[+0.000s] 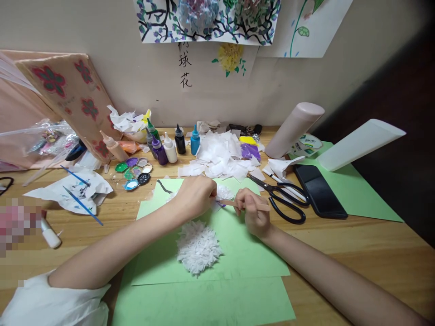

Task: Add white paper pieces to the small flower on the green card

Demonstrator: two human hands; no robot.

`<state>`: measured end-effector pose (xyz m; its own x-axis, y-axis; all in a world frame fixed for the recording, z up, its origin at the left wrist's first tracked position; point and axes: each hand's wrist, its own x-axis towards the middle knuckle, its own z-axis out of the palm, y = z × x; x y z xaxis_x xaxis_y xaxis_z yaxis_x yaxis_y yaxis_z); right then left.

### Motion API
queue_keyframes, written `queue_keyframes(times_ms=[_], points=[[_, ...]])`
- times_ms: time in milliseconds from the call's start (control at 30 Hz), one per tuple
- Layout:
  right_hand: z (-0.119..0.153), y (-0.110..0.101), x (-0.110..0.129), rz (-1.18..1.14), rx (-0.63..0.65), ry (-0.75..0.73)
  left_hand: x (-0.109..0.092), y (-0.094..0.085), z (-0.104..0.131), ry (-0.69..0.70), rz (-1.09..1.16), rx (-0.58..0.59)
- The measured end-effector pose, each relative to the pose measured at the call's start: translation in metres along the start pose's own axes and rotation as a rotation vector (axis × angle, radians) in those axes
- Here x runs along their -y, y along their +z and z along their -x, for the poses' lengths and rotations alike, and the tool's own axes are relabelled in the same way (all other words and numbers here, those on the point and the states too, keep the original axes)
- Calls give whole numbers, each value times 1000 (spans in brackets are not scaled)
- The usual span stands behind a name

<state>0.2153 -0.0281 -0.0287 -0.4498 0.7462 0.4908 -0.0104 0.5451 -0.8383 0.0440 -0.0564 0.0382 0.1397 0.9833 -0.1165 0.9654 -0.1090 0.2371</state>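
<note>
My right hand point(255, 215) grips a flat, light tan stick point(263, 207), whose far end reaches left toward my other hand. My left hand point(199, 194) is closed near that end; what its fingers hold is hidden. Both hands are above a green sheet of paper point(251, 258). A round, fluffy white paper flower point(199, 249) lies on the sheet below them. Another white fluffy clump point(224, 192) shows partly between my hands, and a bit of purple is near the stick's tip. A dark painted stroke point(164, 186) marks the sheet's upper left.
White paper pieces point(220, 154) are heaped behind the sheet. Black-handled scissors point(288, 199) and a phone point(319, 190) lie to the right, near two standing tubes point(294, 129). Paint bottles point(170, 147), a paint palette point(134, 174) and blue brushes point(83, 206) are on the left.
</note>
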Motion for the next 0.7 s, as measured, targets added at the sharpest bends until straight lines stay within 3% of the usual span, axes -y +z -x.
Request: queue_keyframes(times_ms=[200,333,533,700], points=[[-3,-1,3,90,45,5,1,-7,0,-29,6,1],[-3,-1,3,126,60,-6,12,-14,-3,-111,-23,-10],[-4,1,5,188,87,-6,35,-6,-13,-175,-57,76],[-6,4,5,176,85,74,35,-4,-15,-194,-63,86]])
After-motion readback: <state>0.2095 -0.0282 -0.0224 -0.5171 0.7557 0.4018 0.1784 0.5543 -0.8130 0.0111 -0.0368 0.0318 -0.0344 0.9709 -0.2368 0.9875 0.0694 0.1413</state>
